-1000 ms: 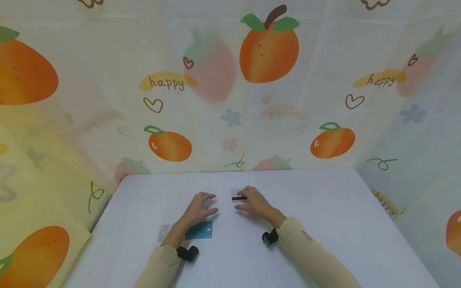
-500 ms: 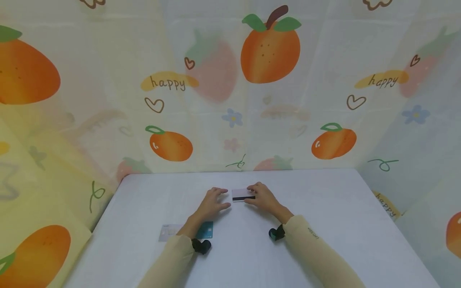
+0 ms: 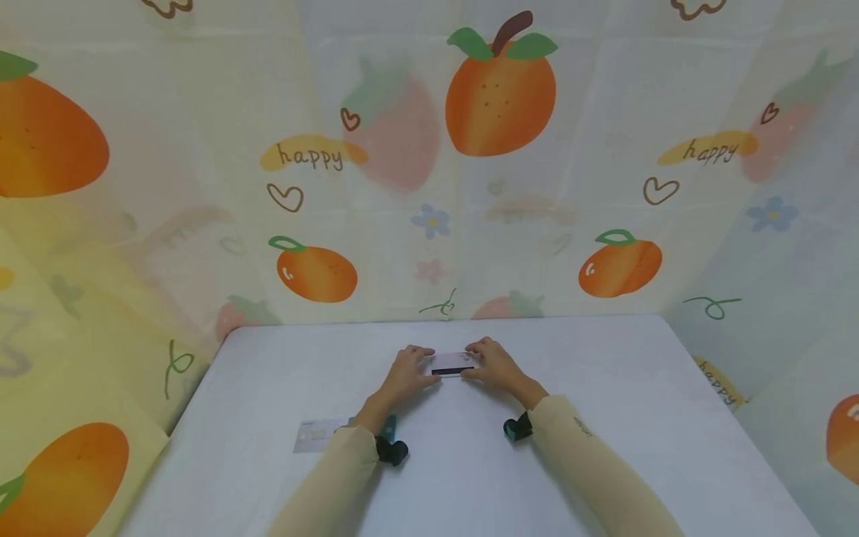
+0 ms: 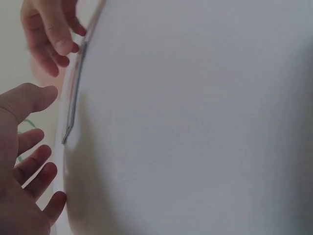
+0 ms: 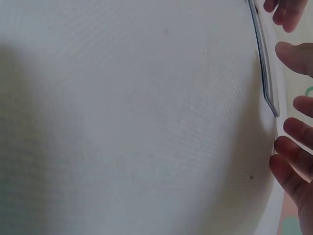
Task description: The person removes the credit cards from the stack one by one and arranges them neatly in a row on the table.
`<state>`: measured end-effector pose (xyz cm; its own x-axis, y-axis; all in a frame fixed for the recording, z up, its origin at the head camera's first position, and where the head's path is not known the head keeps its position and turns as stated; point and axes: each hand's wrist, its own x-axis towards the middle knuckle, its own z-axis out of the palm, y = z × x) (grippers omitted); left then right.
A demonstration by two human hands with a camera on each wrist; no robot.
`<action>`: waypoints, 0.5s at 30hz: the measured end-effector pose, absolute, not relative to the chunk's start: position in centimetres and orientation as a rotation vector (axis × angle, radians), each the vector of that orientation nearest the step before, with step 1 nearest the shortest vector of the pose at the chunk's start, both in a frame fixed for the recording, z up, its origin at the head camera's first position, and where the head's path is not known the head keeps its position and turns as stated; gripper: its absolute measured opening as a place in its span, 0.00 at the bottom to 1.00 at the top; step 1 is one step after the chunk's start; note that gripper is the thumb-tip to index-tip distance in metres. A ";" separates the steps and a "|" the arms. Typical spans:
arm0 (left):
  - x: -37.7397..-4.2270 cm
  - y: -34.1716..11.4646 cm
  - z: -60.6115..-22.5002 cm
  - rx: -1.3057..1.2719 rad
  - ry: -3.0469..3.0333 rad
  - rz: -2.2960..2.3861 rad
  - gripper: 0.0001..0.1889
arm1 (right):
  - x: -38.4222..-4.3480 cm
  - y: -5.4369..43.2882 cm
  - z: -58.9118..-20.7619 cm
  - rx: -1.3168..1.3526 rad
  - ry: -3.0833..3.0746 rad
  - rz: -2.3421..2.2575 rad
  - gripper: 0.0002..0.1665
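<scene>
A pale card (image 3: 452, 360) with a black magnetic stripe lies on the white table toward the back, striped face up. Edge-on in the left wrist view, it seems a thin stack of cards (image 4: 76, 93). At its left end is my left hand (image 3: 405, 373), thumb and fingers spread apart. My right hand (image 3: 498, 367) frames the right end in the same way, its fingers (image 5: 293, 128) loosely bent. Neither hand plainly pinches the stack, and whether any fingertip touches it I cannot tell.
Nearer and to the left, a silver-grey card (image 3: 310, 435) and a teal card (image 3: 390, 428) lie on the table (image 3: 456, 477); my left forearm partly hides both. Behind the table hangs a fruit-print cloth (image 3: 396, 253).
My left hand has moved right and away from the body to the card's left end. My right hand has shifted slightly right, uncovering more of the striped card, which stays about where it was.
</scene>
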<state>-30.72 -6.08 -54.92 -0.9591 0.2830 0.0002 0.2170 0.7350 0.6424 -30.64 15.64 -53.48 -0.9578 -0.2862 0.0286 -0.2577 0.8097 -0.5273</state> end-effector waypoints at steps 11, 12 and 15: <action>-31.2 -5.3 -54.9 0.443 2.916 0.761 0.30 | -31.3 15.1 -53.5 -0.430 2.924 -0.702 0.31; -31.3 -5.3 -54.9 0.460 2.920 0.724 0.30 | -31.3 15.1 -53.4 -0.428 2.922 -0.689 0.32; -31.5 -5.1 -54.7 0.505 2.929 0.624 0.30 | -31.6 15.0 -53.4 -0.443 2.917 -0.654 0.32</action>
